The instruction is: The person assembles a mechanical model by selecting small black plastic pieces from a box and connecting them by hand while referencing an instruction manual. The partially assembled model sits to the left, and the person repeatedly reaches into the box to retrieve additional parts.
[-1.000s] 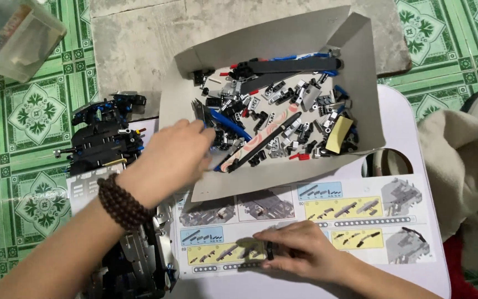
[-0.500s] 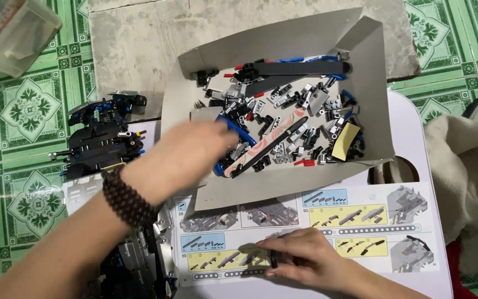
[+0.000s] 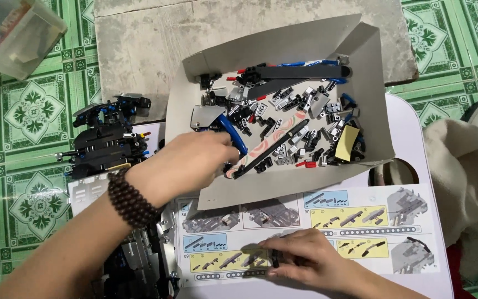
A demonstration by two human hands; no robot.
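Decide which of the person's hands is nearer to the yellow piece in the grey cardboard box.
Left. The left hand reaches into the grey cardboard box at its near-left side, across the parts from the yellow piece. The right hand rests outside on the instruction sheet, pressing a small dark part.

Left hand (image 3: 186, 163) reaches into parts box (image 3: 360, 66).

Bare forearms; dark beaded bracelet (image 3: 134, 198) circles the left wrist.

home; patterned green floor tiles (image 3: 23, 105); building-brick parts box (image 3: 360, 77); blanket (image 3: 466, 182)
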